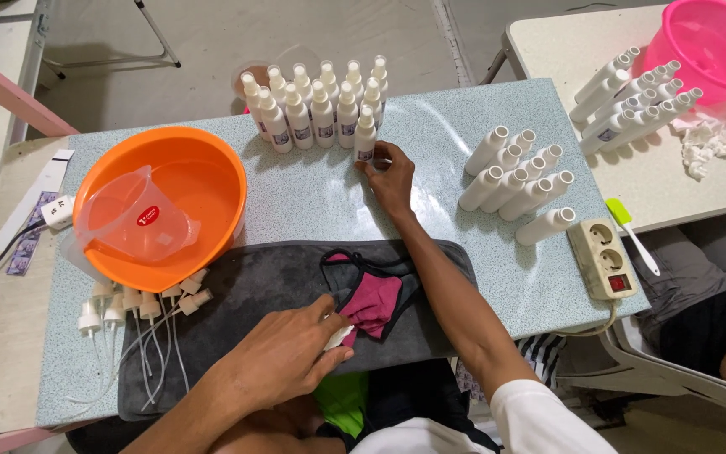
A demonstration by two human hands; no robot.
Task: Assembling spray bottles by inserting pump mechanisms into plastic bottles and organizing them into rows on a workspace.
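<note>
Our right hand (pixel 390 178) grips a capped spray bottle (pixel 365 136) on the bench (pixel 321 197); our left hand (pixel 283 353) pinches a small white piece (pixel 339 337), can't tell what.

bare tabletop (pixel 313 197) mid-table passable; orange basin (pixel 203 181) blocks left, empty bottles (pixel 518 181) right.

Glossy orange plastic basin (pixel 203 168), matt white plastic spray bottles (pixel 317 105), soft grey cloth mat (pixel 270 286), speckled smooth tabletop (pixel 321 202)

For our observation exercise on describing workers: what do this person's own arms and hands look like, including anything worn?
Both hands, the left hand and the right hand, are bare: no gloves, rings or watch visible. The forearms are uncovered. A white sleeve covers the right upper arm; the left arm shows no sleeve in view.
</note>
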